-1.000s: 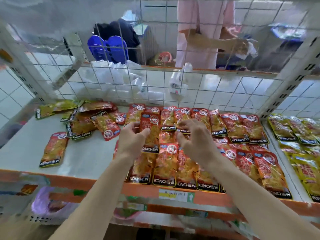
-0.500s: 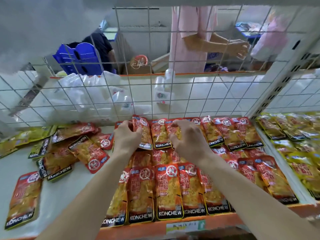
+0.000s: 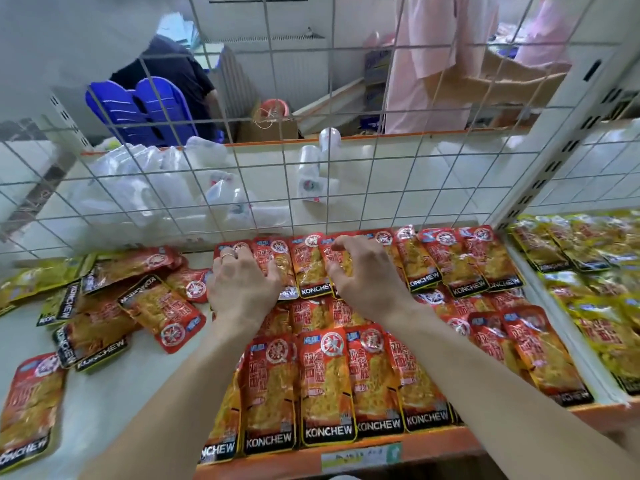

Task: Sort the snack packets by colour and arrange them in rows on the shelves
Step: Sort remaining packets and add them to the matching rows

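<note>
Red foil snack packets (image 3: pixel 308 268), row against white wire grid panel (image 3: pixel 263 188): I judge alignment in hand. My left hand (image 3: pixel 242 289) presses spread-fingered; whether my right hand (image 3: pixel 367 278) pinches, I cannot tell. Next: nudge edges flush.

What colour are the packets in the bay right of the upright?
The packets are yellow, clearest at the head view's right edge.

— What's behind the wire grid (image 3: pixel 331 50)?
— White plastic bags (image 3: pixel 138 178) heaped just past it, then two blue chairs (image 3: pixel 138 112) (side by side) and a cardboard box (image 3: pixel 270 130).
— Anyone there?
— A person in pink (image 3: pixel 433 64) on the right, and someone in a dark top (image 3: pixel 173 71) behind the chairs.
</note>
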